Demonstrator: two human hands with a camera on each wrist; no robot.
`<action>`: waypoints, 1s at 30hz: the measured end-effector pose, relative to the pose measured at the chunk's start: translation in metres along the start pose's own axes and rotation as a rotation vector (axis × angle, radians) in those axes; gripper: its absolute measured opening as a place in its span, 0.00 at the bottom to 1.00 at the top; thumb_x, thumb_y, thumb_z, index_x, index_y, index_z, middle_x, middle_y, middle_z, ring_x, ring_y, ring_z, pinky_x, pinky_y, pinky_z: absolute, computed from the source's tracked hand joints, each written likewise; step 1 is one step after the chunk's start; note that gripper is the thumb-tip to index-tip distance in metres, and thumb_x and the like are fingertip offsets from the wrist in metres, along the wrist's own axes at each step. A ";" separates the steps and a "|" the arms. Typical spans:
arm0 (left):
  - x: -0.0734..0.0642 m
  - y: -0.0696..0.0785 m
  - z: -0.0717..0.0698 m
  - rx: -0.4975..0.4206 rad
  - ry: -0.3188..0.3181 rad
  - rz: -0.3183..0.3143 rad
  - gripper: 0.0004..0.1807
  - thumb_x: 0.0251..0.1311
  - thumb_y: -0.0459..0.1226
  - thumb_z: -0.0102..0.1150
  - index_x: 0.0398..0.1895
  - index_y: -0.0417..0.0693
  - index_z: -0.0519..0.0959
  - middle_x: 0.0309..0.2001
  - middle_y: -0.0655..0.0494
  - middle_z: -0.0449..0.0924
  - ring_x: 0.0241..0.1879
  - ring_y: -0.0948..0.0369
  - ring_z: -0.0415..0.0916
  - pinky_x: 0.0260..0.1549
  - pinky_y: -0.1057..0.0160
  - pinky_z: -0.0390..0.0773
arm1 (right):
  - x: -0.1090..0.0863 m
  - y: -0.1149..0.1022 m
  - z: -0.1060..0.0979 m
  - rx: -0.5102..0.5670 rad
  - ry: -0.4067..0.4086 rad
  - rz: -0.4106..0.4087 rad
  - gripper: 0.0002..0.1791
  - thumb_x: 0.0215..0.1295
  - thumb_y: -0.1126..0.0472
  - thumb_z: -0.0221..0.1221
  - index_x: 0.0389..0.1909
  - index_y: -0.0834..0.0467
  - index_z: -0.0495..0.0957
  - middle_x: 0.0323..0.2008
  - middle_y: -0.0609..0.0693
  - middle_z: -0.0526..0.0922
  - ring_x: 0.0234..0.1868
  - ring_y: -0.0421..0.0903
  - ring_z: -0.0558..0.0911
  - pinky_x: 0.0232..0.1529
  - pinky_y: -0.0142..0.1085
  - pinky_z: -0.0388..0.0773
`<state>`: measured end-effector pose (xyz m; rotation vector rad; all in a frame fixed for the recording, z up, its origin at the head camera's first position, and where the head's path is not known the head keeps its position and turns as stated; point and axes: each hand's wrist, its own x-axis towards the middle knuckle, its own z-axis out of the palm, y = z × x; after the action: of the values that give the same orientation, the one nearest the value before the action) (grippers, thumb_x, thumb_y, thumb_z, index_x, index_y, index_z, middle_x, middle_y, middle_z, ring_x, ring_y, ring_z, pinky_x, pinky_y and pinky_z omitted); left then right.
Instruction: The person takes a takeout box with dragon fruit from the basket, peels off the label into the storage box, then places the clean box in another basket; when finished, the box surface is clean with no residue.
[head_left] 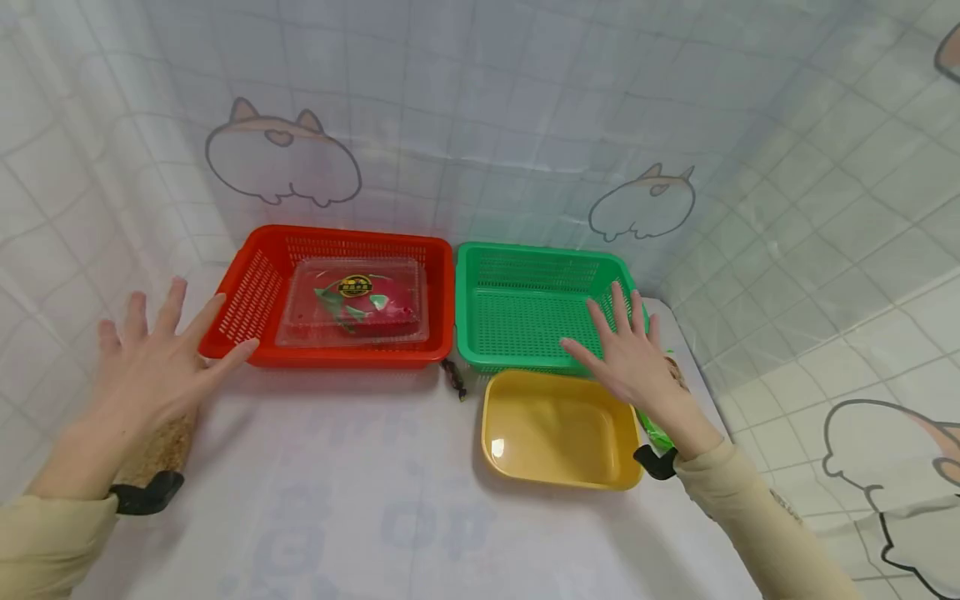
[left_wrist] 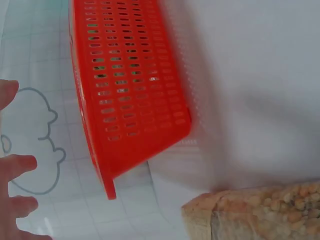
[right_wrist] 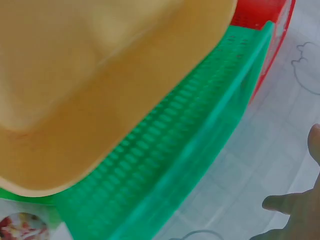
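My left hand (head_left: 153,371), fingers spread and straight, hovers beside the left end of a red plastic basket (head_left: 345,358). Inside that basket lies a clear plastic box (head_left: 300,317) with a pink and green dragon fruit (head_left: 386,296) and a round label. Fingers spread too, my right hand (head_left: 633,358) is held over the right side of a green basket (head_left: 540,321) and the edge of a yellow basin (head_left: 562,429). Neither hand holds anything. In the left wrist view, a bag of beige beans or nuts (left_wrist: 270,210) lies near the red basket (left_wrist: 135,90).
A small dark object (head_left: 453,379) lies between the red basket and the basin. Under my right forearm, a green package (head_left: 656,429) is partly hidden. A tiled curtain with animal drawings (head_left: 285,162) stands behind the baskets and along the sides.
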<state>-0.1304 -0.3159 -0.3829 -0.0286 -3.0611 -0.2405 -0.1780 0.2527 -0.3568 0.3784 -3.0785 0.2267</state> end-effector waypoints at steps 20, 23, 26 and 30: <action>0.051 0.019 -0.024 -0.249 -0.275 0.078 0.47 0.69 0.62 0.47 0.76 0.35 0.54 0.69 0.23 0.59 0.64 0.28 0.60 0.57 0.25 0.64 | 0.075 -0.112 -0.021 0.394 -0.226 -0.123 0.35 0.72 0.40 0.53 0.72 0.55 0.64 0.70 0.53 0.70 0.69 0.54 0.71 0.67 0.50 0.71; 0.055 0.018 -0.023 -0.285 -0.292 0.083 0.45 0.70 0.60 0.48 0.75 0.34 0.55 0.68 0.22 0.59 0.64 0.28 0.60 0.58 0.26 0.64 | 0.088 -0.126 -0.018 0.477 -0.278 -0.100 0.34 0.72 0.40 0.54 0.72 0.54 0.65 0.68 0.53 0.72 0.65 0.53 0.74 0.63 0.48 0.75; 0.059 0.016 -0.021 -0.329 -0.303 0.087 0.44 0.70 0.58 0.49 0.74 0.34 0.56 0.69 0.23 0.58 0.65 0.28 0.58 0.59 0.26 0.63 | 0.098 -0.141 -0.018 0.547 -0.330 -0.065 0.33 0.71 0.40 0.54 0.71 0.53 0.66 0.65 0.53 0.73 0.62 0.51 0.75 0.60 0.47 0.76; 0.067 0.012 -0.020 -0.400 -0.342 0.081 0.42 0.71 0.56 0.49 0.75 0.34 0.57 0.70 0.25 0.57 0.66 0.29 0.57 0.60 0.27 0.62 | 0.113 -0.157 -0.018 0.625 -0.395 -0.009 0.33 0.71 0.40 0.55 0.70 0.53 0.66 0.65 0.51 0.72 0.61 0.49 0.74 0.60 0.46 0.76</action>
<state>-0.1951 -0.3063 -0.3566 -0.2375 -3.2714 -0.9271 -0.2487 0.0777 -0.3111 0.4996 -3.3009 1.2668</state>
